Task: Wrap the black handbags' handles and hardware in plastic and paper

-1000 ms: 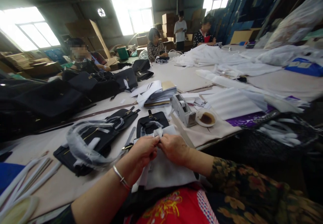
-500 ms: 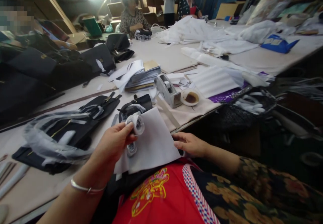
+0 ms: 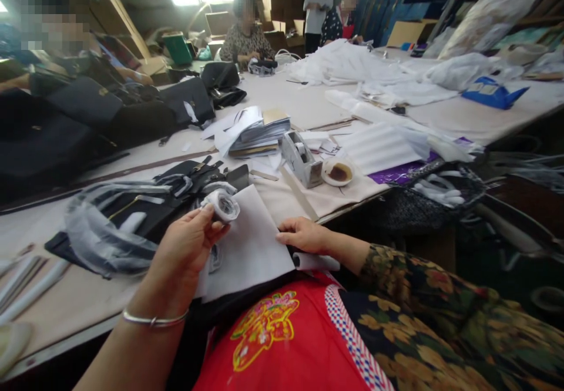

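Observation:
My left hand is closed, thumb and fingers pinching a round coil wrapped in white film. Beneath and right of it a white sheet lies slanted across something black at my lap. My right hand has its fingers closed together at the right edge of this sheet. Just below that hand a small white roll pokes out. To the left lies a black bag with film-wrapped handles. Parts of the black item under the sheet are hidden.
On the table stand a tape dispenser, a small dish with brown contents and a stack of papers. White sheets lie to the right. Black bags are piled left. Several people are around the far side.
My right hand has moved left along the sheet, and the white roll below it has come into sight. The wrapped coil has turned and shifted left. The camera view has shifted.

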Demonstrator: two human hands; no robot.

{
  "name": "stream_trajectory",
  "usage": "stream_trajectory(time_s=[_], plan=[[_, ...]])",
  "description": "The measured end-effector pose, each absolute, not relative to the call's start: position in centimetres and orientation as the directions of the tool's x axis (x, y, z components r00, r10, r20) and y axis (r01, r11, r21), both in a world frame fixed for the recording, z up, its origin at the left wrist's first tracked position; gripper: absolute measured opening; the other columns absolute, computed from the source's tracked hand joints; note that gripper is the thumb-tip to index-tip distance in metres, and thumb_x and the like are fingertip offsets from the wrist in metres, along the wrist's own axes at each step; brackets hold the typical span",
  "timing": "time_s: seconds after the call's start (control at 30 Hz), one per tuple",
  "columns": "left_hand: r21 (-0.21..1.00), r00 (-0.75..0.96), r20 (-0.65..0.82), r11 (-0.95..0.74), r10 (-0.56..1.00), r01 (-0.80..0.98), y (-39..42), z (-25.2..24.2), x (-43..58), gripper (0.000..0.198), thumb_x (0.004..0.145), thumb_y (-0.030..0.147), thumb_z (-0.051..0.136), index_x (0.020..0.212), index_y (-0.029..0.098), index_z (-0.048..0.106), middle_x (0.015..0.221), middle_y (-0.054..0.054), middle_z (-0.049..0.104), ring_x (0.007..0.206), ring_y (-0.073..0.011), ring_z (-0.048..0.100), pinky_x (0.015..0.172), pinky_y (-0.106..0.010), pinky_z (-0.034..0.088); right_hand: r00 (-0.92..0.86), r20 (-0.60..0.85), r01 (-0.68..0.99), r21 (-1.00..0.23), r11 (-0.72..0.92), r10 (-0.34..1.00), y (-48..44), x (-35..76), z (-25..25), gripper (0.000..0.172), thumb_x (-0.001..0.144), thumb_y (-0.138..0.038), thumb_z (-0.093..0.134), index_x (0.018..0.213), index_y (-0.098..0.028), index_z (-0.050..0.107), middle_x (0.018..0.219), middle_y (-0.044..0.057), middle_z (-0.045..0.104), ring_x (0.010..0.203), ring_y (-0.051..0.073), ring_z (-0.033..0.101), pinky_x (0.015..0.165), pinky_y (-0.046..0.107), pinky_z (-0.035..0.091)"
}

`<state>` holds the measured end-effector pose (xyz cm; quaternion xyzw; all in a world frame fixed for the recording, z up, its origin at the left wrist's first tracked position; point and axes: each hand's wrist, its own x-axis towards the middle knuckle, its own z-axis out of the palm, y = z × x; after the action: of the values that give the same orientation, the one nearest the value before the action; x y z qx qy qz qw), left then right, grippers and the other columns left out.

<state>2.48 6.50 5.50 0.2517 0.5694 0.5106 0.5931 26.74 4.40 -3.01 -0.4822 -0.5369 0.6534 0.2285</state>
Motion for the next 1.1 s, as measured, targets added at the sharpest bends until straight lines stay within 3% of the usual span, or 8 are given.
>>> stream_trajectory(time_s=[0.13,0.3,0.47,0.57,0.63,0.77,0.87,1.1], plan=[[0.882,-0.136,-0.406,0.349,0.903,-0.317,6.0,5.0,2.4,0.011,0.077,0.02,0.072,0.08,0.01,0.068,0.055,0.003,0.056,0.044,-0.0049,0.047,0.064,-0.025,0.06,-0.575,-0.445,0.352,-0.892,-0.284,0.687,2.2,30.4,-2.6,0.057,0.079,-0.046,0.073,0.126,-0.015,0.065,0.089,0.003,0.071,0.073,0.014,0.062,0.064,0.022,0.047],[0.881,-0.158,-0.421,0.361,0.893,-0.305,6.2,4.9,3.4,0.01,0.079,0.021,0.071,0.081,0.011,0.068,0.057,0.002,0.058,0.044,-0.0059,0.05,0.063,-0.026,0.06,-0.594,-0.507,0.493,-0.843,-0.216,0.625,0.4,33.5,1.1,0.093,0.067,-0.032,0.084,0.15,-0.02,0.044,0.085,-0.001,0.066,0.066,0.011,0.058,0.056,0.017,0.042],[0.87,-0.137,-0.424,0.36,0.895,-0.336,6.6,4.7,3.8,0.009,0.082,0.02,0.067,0.084,0.011,0.069,0.06,0.002,0.06,0.045,-0.0054,0.051,0.065,-0.026,0.06,-0.723,-0.439,0.276,-0.891,-0.36,0.533,-0.1,33.6,3.6,0.064,0.076,-0.048,0.074,0.131,-0.016,0.065,0.105,0.007,0.071,0.09,0.02,0.065,0.071,0.023,0.047],[0.863,-0.123,-0.413,0.345,0.902,-0.368,6.6,4.5,3.6,0.01,0.083,0.019,0.065,0.085,0.011,0.069,0.058,0.002,0.059,0.043,-0.0044,0.048,0.065,-0.026,0.06,-0.677,-0.471,0.125,-0.831,-0.543,0.566,-0.2,32.0,2.0,0.066,0.079,-0.064,0.063,0.119,-0.012,0.068,0.083,0.009,0.073,0.066,0.018,0.064,0.058,0.025,0.045],[0.856,-0.114,-0.412,0.34,0.904,-0.39,6.5,4.4,3.4,0.01,0.083,0.02,0.066,0.085,0.01,0.069,0.058,0.002,0.059,0.042,-0.0043,0.047,0.065,-0.027,0.06,-0.551,-0.532,0.084,-0.802,-0.592,0.642,-0.1,30.4,0.3,0.058,0.08,-0.066,0.059,0.103,-0.013,0.068,0.062,0.004,0.067,0.046,0.014,0.054,0.047,0.023,0.038],[0.844,-0.094,-0.401,0.328,0.911,-0.425,6.4,3.9,3.2,0.012,0.08,0.022,0.07,0.085,0.011,0.069,0.056,0.003,0.058,0.042,-0.0039,0.046,0.067,-0.028,0.06,-0.187,-0.474,0.354,-0.85,-0.391,0.86,0.2,27.5,-2.3,0.037,0.07,-0.05,0.075,0.067,-0.016,0.06,0.049,-0.004,0.053,0.044,0.009,0.042,0.044,0.021,0.029],[0.844,-0.075,-0.383,0.316,0.921,-0.433,6.3,3.7,3.2,0.015,0.077,0.024,0.073,0.083,0.011,0.069,0.055,0.004,0.056,0.042,-0.0038,0.046,0.068,-0.028,0.06,-0.21,-0.492,0.542,-0.778,-0.319,0.845,0.3,26.8,-2.8,0.033,0.068,-0.045,0.077,0.062,-0.016,0.064,0.051,-0.003,0.056,0.05,0.01,0.047,0.046,0.022,0.031],[0.843,-0.098,-0.389,0.311,0.916,-0.44,6.1,3.6,3.3,0.02,0.072,0.025,0.077,0.082,0.011,0.067,0.054,0.005,0.056,0.043,-0.0041,0.046,0.065,-0.028,0.059,-0.218,-0.369,0.569,-0.8,-0.19,0.903,0.1,26.4,-3.3,0.016,0.074,-0.027,0.07,0.063,-0.016,0.068,0.058,-0.002,0.061,0.055,0.012,0.051,0.053,0.024,0.036]])
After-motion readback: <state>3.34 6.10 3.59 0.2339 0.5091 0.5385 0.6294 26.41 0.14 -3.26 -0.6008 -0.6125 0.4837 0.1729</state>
